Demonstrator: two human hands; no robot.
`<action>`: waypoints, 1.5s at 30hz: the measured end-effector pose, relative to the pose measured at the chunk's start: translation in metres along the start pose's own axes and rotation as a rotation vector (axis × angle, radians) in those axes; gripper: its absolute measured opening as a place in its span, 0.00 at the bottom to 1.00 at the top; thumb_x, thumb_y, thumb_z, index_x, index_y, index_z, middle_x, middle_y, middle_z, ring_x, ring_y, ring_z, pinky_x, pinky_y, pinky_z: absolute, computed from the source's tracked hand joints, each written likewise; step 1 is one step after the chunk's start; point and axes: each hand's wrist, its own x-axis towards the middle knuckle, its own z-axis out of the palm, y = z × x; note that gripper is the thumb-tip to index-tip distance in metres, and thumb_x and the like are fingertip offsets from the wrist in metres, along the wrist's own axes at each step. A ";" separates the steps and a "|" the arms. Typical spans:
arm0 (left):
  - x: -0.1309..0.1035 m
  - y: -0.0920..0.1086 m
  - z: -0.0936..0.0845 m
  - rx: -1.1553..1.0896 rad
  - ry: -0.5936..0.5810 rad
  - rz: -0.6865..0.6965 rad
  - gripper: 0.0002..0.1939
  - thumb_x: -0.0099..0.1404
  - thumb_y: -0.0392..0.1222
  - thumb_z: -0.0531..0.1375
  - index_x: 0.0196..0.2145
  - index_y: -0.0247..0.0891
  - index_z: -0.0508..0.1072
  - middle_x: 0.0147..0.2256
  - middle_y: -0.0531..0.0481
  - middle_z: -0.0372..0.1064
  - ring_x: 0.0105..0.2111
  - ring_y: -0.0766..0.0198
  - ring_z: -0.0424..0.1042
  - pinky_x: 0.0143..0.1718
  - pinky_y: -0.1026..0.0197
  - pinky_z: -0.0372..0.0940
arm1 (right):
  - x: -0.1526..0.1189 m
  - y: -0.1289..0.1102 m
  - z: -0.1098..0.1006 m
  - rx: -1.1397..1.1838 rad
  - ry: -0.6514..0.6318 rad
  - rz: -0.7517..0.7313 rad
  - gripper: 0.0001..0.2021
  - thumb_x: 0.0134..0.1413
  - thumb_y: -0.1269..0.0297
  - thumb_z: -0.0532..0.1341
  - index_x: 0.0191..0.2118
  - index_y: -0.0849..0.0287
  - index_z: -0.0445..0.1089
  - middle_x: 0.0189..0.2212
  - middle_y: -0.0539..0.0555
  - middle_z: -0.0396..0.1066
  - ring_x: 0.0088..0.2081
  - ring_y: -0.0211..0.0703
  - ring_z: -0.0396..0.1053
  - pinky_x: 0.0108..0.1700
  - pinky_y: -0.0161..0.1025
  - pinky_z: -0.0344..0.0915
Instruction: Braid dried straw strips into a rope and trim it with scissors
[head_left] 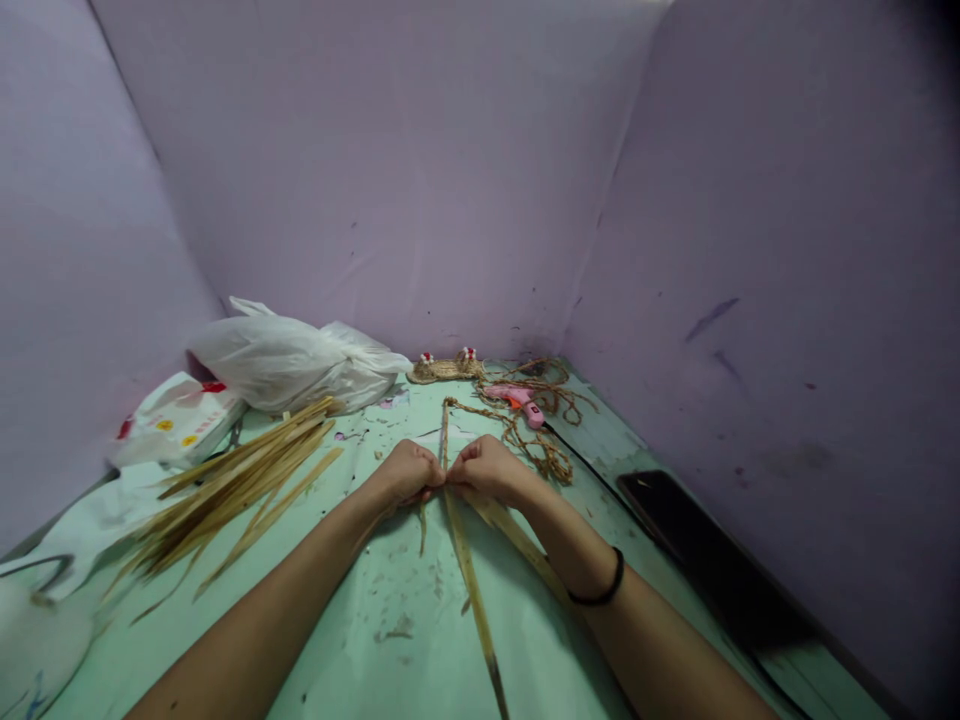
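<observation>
Both hands meet at the middle of the green table, knuckles up. My left hand (411,472) is closed, its fingertips pinched on the dried leaf strips where they join a thin braided cord (445,432). Beside it, my right hand (482,468) pinches the same joint. From the hands the cord runs away towards the wall. One long flat strip (471,580) trails towards me, and another (517,540) passes beneath my right forearm. A short thin end hangs below my left hand.
Loose dried strips (232,490) lie at left, near a white box (184,420) and a white plastic bag (292,360). Behind are woven sandals (446,368), a pink glue gun (517,400) with black cable, and coiled cord (551,462). A dark phone-like slab (705,560) is at right.
</observation>
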 end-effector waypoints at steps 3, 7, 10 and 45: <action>-0.001 0.000 0.003 0.049 0.015 -0.004 0.07 0.42 0.30 0.52 0.10 0.34 0.60 0.06 0.58 0.49 0.07 0.76 0.44 0.11 0.68 0.37 | -0.005 -0.006 -0.002 -0.044 -0.062 -0.004 0.05 0.33 0.73 0.56 0.15 0.63 0.66 0.08 0.46 0.58 0.14 0.32 0.56 0.17 0.30 0.51; -0.001 0.000 0.003 0.070 0.015 0.022 0.08 0.42 0.29 0.51 0.10 0.34 0.60 0.06 0.57 0.50 0.08 0.75 0.45 0.12 0.67 0.38 | -0.009 -0.008 -0.005 0.050 -0.218 0.004 0.08 0.34 0.77 0.54 0.14 0.62 0.65 0.09 0.48 0.61 0.15 0.34 0.61 0.19 0.30 0.57; 0.000 0.001 -0.001 0.017 -0.005 0.040 0.07 0.43 0.31 0.52 0.11 0.34 0.61 0.07 0.57 0.50 0.08 0.75 0.45 0.11 0.67 0.38 | -0.007 -0.006 -0.006 0.198 -0.206 -0.045 0.07 0.36 0.78 0.55 0.17 0.63 0.67 0.10 0.47 0.63 0.15 0.32 0.60 0.19 0.29 0.58; 0.000 -0.001 -0.018 -0.062 -0.165 0.210 0.10 0.41 0.39 0.59 0.22 0.29 0.74 0.09 0.58 0.54 0.10 0.76 0.48 0.12 0.68 0.41 | 0.004 0.010 0.000 0.723 -0.221 0.113 0.05 0.37 0.71 0.63 0.19 0.64 0.67 0.13 0.47 0.66 0.11 0.25 0.46 0.13 0.29 0.38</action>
